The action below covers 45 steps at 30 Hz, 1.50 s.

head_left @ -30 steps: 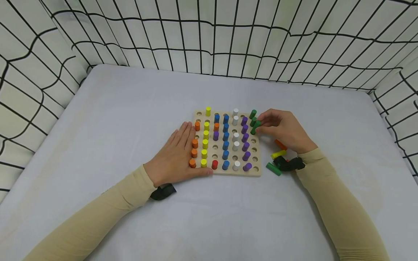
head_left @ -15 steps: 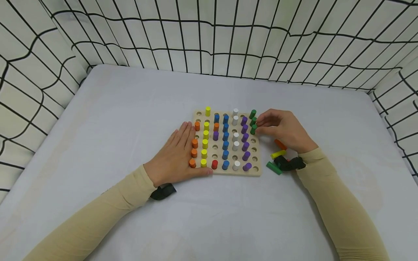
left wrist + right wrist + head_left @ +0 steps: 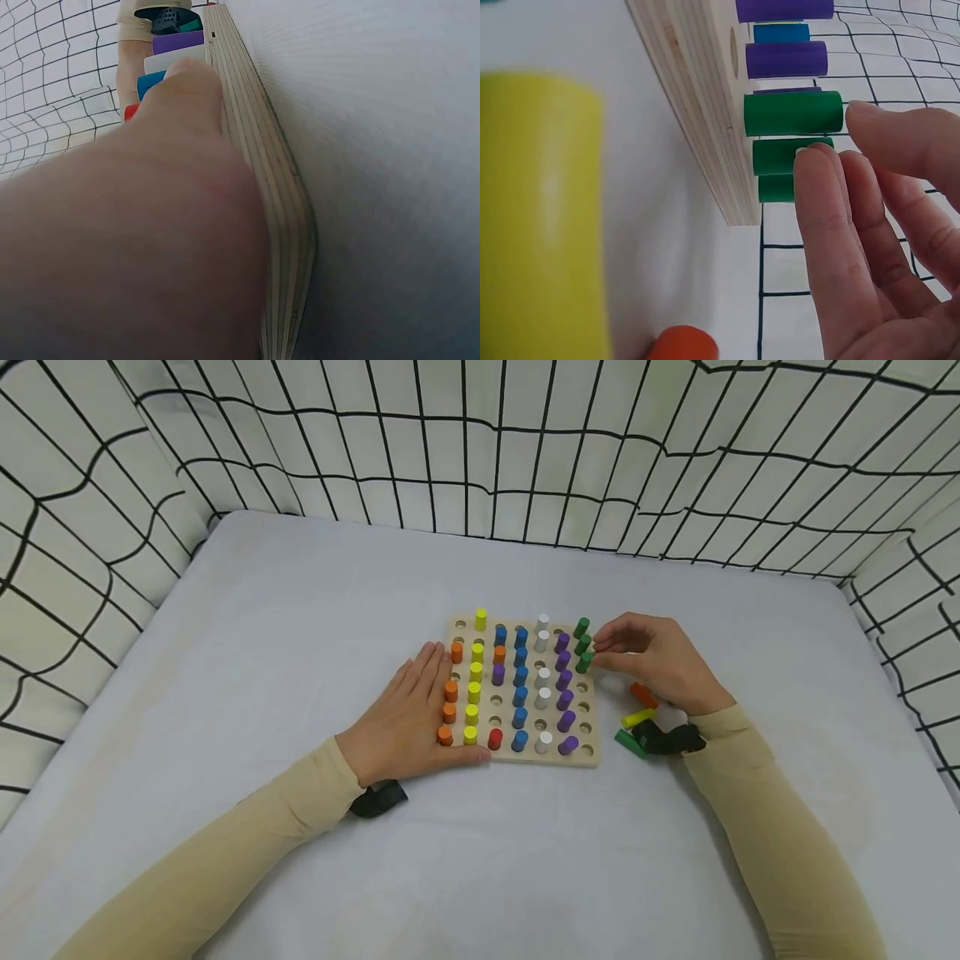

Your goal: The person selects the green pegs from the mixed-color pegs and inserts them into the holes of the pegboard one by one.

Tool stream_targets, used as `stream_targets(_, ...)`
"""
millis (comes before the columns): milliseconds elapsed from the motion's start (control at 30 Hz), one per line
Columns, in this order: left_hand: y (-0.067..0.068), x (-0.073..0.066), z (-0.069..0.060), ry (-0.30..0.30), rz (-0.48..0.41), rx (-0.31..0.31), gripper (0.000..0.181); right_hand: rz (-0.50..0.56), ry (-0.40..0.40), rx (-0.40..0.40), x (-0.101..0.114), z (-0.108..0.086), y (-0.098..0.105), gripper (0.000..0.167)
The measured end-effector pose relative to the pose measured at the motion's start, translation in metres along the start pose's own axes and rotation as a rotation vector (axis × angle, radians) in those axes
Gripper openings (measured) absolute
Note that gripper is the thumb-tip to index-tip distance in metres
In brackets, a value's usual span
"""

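A wooden pegboard [image 3: 531,711] lies on the white surface, with columns of orange, yellow, blue, white and purple pegs standing in it. My left hand [image 3: 401,718] lies along the board's left side with straight fingers, its thumb along the front edge. At the right column, my right hand [image 3: 663,656] is beside three green pegs. The nearest of these green pegs [image 3: 793,112] is upright in its hole. In the right wrist view, thumb and index finger are spread around its free end, with a small gap before the thumb tip.
Loose pegs lie right of the board, near the right wrist: an orange peg [image 3: 643,695], a yellow peg [image 3: 637,718] and a green peg [image 3: 630,743]. A black wire grid [image 3: 495,460] stands behind and beside the white surface [image 3: 480,860].
The third green peg was tilted in my right fingers and now stands in its hole, the fingers slightly apart from it. My left hand has stayed put. The head view has shifted a little.
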<state>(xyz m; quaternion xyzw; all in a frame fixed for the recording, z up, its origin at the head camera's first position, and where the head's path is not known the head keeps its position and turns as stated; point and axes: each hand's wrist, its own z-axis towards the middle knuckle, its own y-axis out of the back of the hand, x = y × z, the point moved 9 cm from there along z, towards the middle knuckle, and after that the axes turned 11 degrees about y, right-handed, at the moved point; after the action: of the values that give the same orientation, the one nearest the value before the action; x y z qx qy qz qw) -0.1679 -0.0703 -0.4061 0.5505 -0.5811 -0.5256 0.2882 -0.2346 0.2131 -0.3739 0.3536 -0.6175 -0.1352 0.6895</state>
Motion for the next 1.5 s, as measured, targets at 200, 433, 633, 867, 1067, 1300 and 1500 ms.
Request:
stream_targets(200, 0.0, 0.0, 0.0, -0.002, -0.005, -0.008, 0.131, -0.008, 0.023, -0.023, 0.01, -0.004, 0.009, 0.03)
stream_targets(433, -0.001, -0.001, 0.0, -0.002, -0.005, -0.008, 0.131, 0.002, 0.039, -0.064, 0.019, -0.008, 0.02, 0.039)
stream_targets(633, -0.003, -0.002, 0.002, -0.008, -0.011, -0.002, 0.131, -0.024, 0.066, -0.091, 0.025, -0.014, 0.028, 0.038)
stream_targets(867, -0.002, -0.002, 0.001, -0.005, -0.008, -0.003, 0.131, -0.033, 0.07, -0.088, 0.027, -0.02, 0.033, 0.034)
stream_targets(1067, -0.002, -0.001, 0.0, -0.003, -0.006, -0.003, 0.131, -0.067, 0.041, -0.055, 0.022, -0.027, 0.031, 0.035)
stream_targets(1300, -0.001, -0.002, 0.0, 0.002, -0.004, 0.004, 0.131, -0.038, 0.054, -0.016, 0.016, -0.037, 0.023, 0.033)
stream_targets(1500, -0.002, -0.001, 0.0, 0.007, 0.003, 0.005, 0.131, -0.058, 0.003, 0.031, 0.005, -0.046, 0.019, 0.038)
